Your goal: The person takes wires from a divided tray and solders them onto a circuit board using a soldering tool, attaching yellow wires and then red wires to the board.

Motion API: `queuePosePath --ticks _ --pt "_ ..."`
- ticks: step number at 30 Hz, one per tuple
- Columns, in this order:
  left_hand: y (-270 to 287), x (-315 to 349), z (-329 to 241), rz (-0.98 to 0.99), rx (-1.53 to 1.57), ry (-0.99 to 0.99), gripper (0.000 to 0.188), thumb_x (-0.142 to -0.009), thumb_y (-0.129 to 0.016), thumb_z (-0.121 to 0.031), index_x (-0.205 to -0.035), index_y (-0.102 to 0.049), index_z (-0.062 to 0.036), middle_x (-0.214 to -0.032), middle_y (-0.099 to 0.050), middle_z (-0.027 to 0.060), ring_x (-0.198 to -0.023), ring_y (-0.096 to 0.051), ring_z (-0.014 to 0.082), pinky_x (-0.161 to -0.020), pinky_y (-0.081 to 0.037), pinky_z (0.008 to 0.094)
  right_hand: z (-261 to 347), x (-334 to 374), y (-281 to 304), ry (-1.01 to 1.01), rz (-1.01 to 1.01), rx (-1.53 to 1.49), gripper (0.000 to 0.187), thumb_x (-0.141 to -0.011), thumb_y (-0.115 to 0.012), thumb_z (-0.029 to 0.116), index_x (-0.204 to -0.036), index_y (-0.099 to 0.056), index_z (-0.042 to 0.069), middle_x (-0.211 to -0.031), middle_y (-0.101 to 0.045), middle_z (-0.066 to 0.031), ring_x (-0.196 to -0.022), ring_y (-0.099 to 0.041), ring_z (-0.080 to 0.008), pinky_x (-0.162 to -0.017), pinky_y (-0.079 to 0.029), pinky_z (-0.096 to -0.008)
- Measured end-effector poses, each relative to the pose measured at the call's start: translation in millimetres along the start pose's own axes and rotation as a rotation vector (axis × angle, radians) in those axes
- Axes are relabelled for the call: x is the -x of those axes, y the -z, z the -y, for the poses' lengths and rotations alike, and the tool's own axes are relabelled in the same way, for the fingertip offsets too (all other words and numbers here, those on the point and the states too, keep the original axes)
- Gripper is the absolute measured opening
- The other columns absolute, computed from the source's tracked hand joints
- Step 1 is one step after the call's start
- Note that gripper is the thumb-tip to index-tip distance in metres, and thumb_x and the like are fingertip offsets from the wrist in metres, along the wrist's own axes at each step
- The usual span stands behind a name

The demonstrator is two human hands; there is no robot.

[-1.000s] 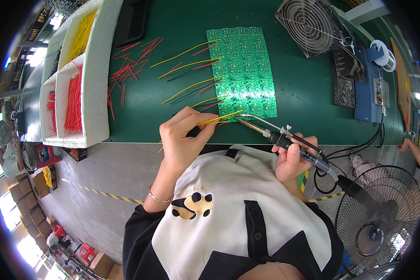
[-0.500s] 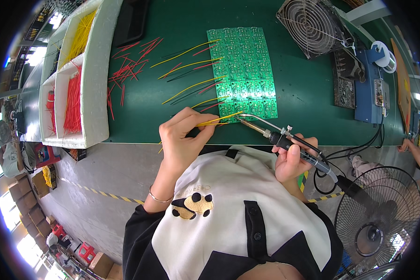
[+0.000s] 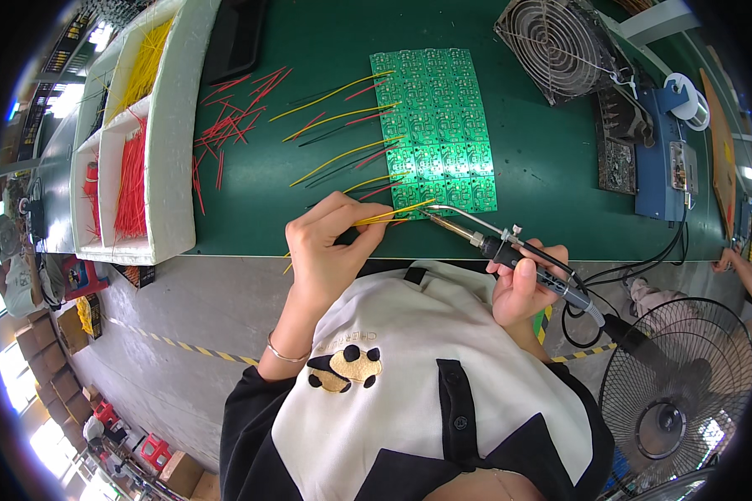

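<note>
My left hand [image 3: 330, 246] pinches several yellow wires [image 3: 382, 218] between thumb and fingertips, close to the near left corner of a green circuit board panel [image 3: 439, 125]. One wire's end reaches over the board's near edge. A soldering iron [image 3: 510, 253] with a thin metal solder-feed tube [image 3: 475, 219] rests in my closed right hand [image 3: 526, 292]. Its tip points left at that wire end; whether they touch is too small to tell. Along the board's left edge, rows of yellow, red and black wires stick out to the left.
Loose red wires [image 3: 234, 121] lie left of the board. A white foam box [image 3: 171, 125] holds yellow and red wires. At the back right stand a fan with a round grille [image 3: 551, 37] and a blue solder-feeding unit [image 3: 656, 159] with a cable. A floor fan [image 3: 668, 409] is at lower right.
The yellow wires in my left hand have spread slightly apart, with one end lower than before. The soldering iron and both hands stay almost in place.
</note>
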State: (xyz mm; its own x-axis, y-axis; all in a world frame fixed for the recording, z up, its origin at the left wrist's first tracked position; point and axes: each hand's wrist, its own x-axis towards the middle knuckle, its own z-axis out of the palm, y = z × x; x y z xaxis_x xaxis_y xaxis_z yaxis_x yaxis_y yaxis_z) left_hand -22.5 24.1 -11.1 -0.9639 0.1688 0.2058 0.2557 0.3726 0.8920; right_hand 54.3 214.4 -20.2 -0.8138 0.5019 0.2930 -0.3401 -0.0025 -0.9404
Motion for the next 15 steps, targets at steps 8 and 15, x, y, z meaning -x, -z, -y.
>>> queuePosePath --ticks 8,15 --pt "-0.1 -0.5 -0.2 0.002 0.001 -0.007 0.017 -0.063 -0.066 0.006 -0.077 -0.068 -0.0032 -0.064 -0.058 0.0038 -0.053 -0.055 0.0099 -0.048 -0.042 0.0211 -0.2 -0.4 -0.6 0.002 -0.009 0.034 0.018 -0.085 -0.050 0.016 -0.085 -0.042 0.000 -0.068 -0.047 -0.0085 -0.045 -0.041 -0.0080 -0.038 -0.041 -0.0231" --pt "-0.8 -1.0 -0.8 -0.006 0.003 -0.008 0.016 -0.063 -0.066 0.005 -0.077 -0.068 -0.0030 -0.063 -0.058 0.0037 -0.052 -0.054 0.0097 -0.047 -0.041 0.0210 -1.1 -5.7 -3.1 -0.025 -0.024 -0.053 0.013 -0.086 -0.048 0.012 -0.085 -0.043 0.000 -0.065 -0.043 -0.0043 -0.045 -0.040 -0.0065 -0.036 -0.040 -0.0234"
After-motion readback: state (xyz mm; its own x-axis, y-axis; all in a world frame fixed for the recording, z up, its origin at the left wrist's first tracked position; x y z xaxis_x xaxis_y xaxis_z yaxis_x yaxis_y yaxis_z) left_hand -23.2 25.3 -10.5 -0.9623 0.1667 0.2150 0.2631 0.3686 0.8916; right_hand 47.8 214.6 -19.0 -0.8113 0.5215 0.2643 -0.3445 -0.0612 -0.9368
